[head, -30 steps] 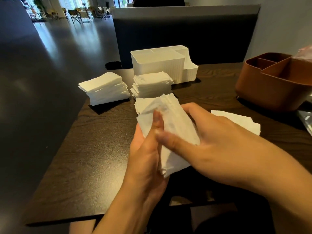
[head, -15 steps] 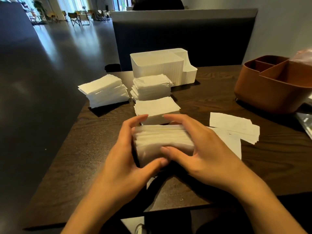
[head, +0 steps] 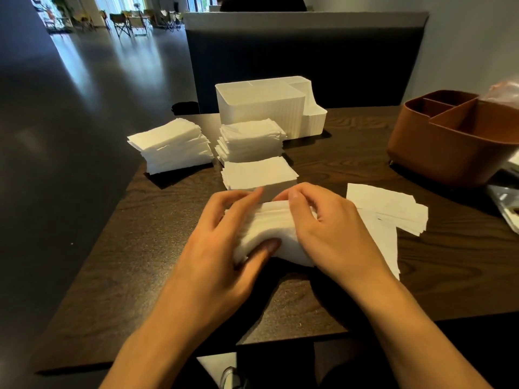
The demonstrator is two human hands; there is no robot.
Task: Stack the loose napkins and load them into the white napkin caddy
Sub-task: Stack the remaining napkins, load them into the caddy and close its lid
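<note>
You had both hands on one wad (head: 269, 231) of napkins near the table's (head: 134, 265) front edge, about mid-width; left hand (head: 224, 248) curled round its left end w/ thumb pressed on the near face, right hand (head: 328, 234) curled over the right end, fingers hooked on the top edge; looked like you were squaring it up, wad resting on the table.

Caddy (head: 264, 108) sat at the back edge, centre; its big compartment looked empty as far as the rim let you see; so nothing loaded yet, by my read.

Stacking was well on: a tall stack (head: 171, 144) at the left edge; a second stack (head: 250, 141) just in front of the caddy; a lower stack (head: 258, 172) touching its near side, just beyond your fingertips.

Still loose: flat napkins (head: 393, 209) spread to the right of your right hand, some partly under it; those needed gathering.

Brown caddy (head: 449, 141) stood toward the right back corner, not part of the job; something foil-like (head: 505, 200) at the right edge, can't tell what.

Left to do, approx: finish this wad; collect the loose ones; move all stacks into the caddy; risk was the tall stacks fanning out when lifted.
</note>
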